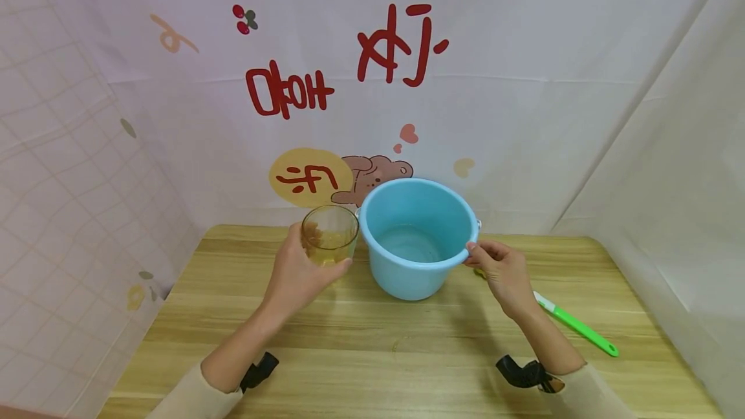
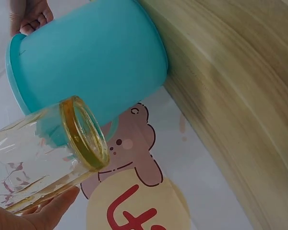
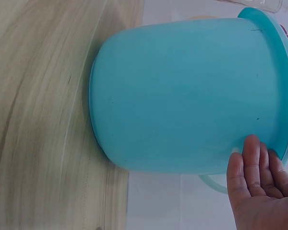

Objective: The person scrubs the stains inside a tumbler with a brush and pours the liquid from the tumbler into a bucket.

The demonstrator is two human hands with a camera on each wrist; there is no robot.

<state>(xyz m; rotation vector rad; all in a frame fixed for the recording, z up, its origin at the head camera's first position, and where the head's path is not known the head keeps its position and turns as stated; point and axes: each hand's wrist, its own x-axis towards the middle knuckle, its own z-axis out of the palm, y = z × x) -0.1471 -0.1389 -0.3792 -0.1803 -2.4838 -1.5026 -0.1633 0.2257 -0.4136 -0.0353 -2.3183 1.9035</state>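
In the head view my left hand (image 1: 302, 273) grips a clear amber drinking glass (image 1: 330, 238) just left of a light blue bucket (image 1: 407, 273). The left wrist view shows the glass (image 2: 48, 148) raised off the table, its thick base toward the camera. My right hand (image 1: 503, 273) pinches the bucket's right rim between thumb and fingers. Seen from the right wrist, the fingers of that hand (image 3: 264, 191) lie against the outside of the bucket (image 3: 182, 96) under its rim. A little liquid seems to lie in the bucket's bottom; I cannot tell for certain.
A brush-like tool with a green and white handle (image 1: 576, 325) lies on the wooden table (image 1: 361, 367) to the right, its head partly behind my right hand. A small wet patch (image 1: 401, 343) marks the table in front of the bucket. White printed cloth (image 1: 524, 115) hangs behind and at both sides.
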